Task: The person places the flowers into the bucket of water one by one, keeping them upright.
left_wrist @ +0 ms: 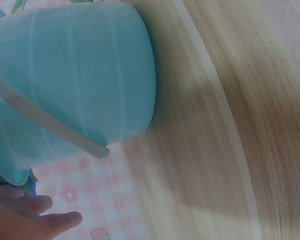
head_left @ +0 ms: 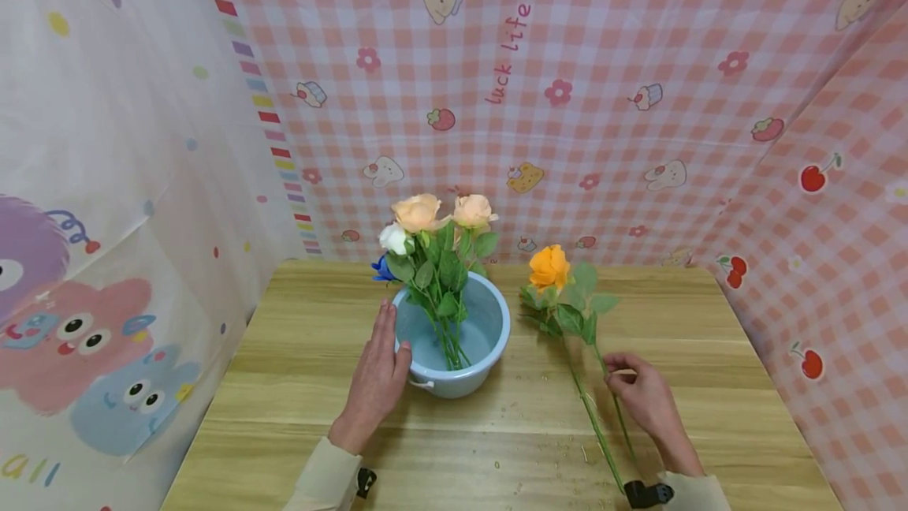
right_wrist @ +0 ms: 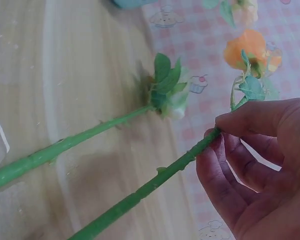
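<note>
A light blue bucket (head_left: 454, 386) stands on the table, with cut stems leaning inside it. Two peach roses (head_left: 417, 212), a white rose (head_left: 393, 239) and a blue flower (head_left: 384, 268) top those stems. My left hand (head_left: 377, 375) rests against the bucket's left side, fingers extended. On the right, my right hand (head_left: 647, 403) pinches the green stem of an orange rose (head_left: 549, 267) between thumb and fingers. Beside it a second stem (right_wrist: 65, 145) lies on the table, ending in leaves and a pale flower (right_wrist: 177, 106), which the orange rose largely hides in the head view.
Small bits of debris (head_left: 585, 453) lie scattered over the wooden table (head_left: 284, 416) near the stems. A pink checked cloth (head_left: 603, 140) hangs behind the table and along its right. A white printed cloth (head_left: 177, 180) hangs at the left.
</note>
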Action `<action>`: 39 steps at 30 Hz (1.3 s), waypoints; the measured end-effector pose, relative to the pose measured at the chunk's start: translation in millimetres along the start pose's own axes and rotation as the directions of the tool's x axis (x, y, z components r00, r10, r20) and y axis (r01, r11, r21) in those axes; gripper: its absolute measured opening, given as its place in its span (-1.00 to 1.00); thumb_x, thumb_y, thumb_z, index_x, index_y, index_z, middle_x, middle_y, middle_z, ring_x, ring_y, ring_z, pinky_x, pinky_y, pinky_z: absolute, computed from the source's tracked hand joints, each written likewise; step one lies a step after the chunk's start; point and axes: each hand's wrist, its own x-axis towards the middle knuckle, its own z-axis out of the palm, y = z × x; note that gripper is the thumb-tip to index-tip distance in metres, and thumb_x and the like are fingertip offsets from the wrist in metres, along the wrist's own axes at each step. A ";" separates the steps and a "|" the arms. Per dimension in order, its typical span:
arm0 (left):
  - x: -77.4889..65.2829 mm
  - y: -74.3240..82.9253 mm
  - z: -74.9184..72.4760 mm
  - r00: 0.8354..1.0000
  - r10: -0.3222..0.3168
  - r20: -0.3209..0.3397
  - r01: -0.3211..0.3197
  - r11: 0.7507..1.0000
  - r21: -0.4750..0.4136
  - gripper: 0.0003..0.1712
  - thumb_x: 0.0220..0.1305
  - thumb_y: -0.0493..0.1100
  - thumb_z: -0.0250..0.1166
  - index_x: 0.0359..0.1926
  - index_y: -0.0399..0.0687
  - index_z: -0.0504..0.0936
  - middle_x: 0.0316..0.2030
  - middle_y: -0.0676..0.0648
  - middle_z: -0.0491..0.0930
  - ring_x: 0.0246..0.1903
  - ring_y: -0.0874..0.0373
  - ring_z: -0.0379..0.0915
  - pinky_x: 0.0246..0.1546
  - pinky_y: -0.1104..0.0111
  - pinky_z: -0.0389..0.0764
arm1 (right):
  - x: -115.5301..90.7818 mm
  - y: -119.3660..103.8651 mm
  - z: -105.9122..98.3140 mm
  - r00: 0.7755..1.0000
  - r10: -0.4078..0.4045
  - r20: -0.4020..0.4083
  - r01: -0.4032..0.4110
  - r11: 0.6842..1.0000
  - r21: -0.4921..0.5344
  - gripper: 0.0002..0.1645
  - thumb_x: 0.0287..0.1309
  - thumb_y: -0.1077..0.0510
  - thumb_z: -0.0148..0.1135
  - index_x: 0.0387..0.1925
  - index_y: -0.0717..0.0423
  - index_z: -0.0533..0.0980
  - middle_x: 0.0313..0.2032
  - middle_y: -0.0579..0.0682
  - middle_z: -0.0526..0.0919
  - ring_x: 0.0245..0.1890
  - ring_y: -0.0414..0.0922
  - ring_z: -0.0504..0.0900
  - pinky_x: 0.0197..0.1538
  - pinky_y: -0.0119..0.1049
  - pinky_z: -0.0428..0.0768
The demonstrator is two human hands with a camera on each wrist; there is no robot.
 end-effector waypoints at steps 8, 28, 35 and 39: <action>0.0 0.9 -0.9 1.000 -0.009 0.006 0.009 1.000 -0.005 -0.25 0.60 -0.09 -0.04 0.61 -0.35 -0.02 0.63 -0.26 -0.12 0.59 -0.16 -0.11 0.49 -0.12 0.15 | 0.6 -12.6 -3.0 0.999 0.012 -0.037 -0.009 0.997 0.071 -0.66 0.34 0.34 0.22 0.11 0.32 0.60 -0.03 0.23 0.68 -0.14 -0.17 0.67 -0.22 -0.43 0.65; -0.1 0.0 0.5 1.000 -0.004 -0.006 0.004 1.000 0.001 -0.25 0.59 -0.10 -0.04 0.61 -0.35 -0.01 0.64 -0.24 -0.13 0.58 -0.17 -0.09 0.47 -0.14 0.18 | -0.7 -42.3 -2.5 0.992 -0.005 -0.130 0.028 0.983 0.181 -0.66 0.34 0.27 0.27 0.11 0.30 0.60 0.01 0.21 0.67 -0.19 -0.40 0.59 -0.19 -0.51 0.62; 0.2 -0.4 0.3 1.000 -0.005 0.006 0.005 1.000 -0.001 -0.25 0.60 -0.11 -0.04 0.61 -0.35 -0.04 0.64 -0.24 -0.15 0.58 -0.18 -0.10 0.50 -0.10 0.11 | -0.4 -50.8 -0.6 0.988 -0.023 -0.153 0.059 0.970 0.238 -0.68 0.32 0.32 0.29 0.08 0.35 0.60 -0.06 0.20 0.67 -0.21 -0.35 0.60 -0.21 -0.52 0.61; 0.4 -0.4 0.3 1.000 -0.006 0.010 0.006 1.000 -0.005 -0.25 0.60 -0.13 -0.02 0.61 -0.36 -0.04 0.64 -0.25 -0.15 0.59 -0.18 -0.12 0.51 -0.10 0.10 | -1.3 -58.0 -0.9 0.987 -0.030 -0.159 0.069 0.966 0.250 -0.67 0.33 0.30 0.30 0.08 0.34 0.60 -0.07 0.19 0.67 -0.19 -0.35 0.60 -0.20 -0.52 0.60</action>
